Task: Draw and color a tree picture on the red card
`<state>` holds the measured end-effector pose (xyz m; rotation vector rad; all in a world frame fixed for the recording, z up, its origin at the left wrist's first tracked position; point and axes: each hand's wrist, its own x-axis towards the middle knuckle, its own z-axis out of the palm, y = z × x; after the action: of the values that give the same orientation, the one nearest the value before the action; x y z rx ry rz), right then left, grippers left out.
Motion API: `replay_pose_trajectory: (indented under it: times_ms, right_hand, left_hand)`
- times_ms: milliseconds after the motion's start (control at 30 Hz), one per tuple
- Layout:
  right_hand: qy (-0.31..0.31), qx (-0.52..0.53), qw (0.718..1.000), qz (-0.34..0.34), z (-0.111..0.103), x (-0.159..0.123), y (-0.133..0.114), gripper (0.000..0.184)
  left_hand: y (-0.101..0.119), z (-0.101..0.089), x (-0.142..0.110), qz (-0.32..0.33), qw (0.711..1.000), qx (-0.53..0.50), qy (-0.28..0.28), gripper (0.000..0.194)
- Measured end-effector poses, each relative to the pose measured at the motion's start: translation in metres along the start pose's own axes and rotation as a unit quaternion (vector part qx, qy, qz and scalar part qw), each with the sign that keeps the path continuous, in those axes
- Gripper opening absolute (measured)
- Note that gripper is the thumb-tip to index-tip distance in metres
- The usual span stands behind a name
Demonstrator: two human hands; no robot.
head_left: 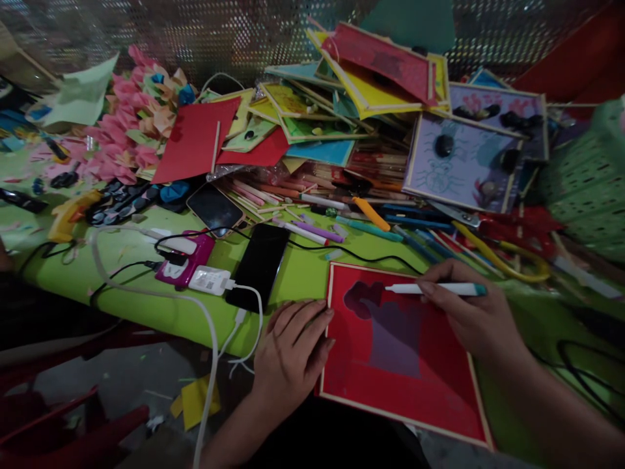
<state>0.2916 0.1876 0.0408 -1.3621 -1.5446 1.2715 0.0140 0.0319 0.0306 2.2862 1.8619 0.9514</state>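
A red board (342,365) edged with thin wooden sticks lies at the front of the table, overhanging its edge. It bears a dark purple shape (395,342) with a rounded, cloud-like outline on top. My right hand (469,306) grips a white marker (403,288) with a teal end; its tip points left, at the rounded part of the shape. Whether the tip touches the surface I cannot tell. Fingers stretched out, my left hand (293,348) rests on the board's left edge.
Behind the board lie loose markers (317,232), scissors (498,241) and a heap of stick-framed cards (312,107). At left are a black phone (258,267), a purple power strip (188,260) with cables, and a yellow glue gun (73,215). A green basket (586,176) stands at right.
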Motion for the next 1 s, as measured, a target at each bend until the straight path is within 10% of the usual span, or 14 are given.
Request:
replay_pose_trajectory:
  times_ms: [1000]
  right_hand:
    - [-0.027, -0.010, 1.000, -0.004, 0.000, -0.003, -0.001, 0.028]
  left_hand:
    - [0.000, -0.001, 0.001, 0.005, 1.000, -0.005, -0.004, 0.031]
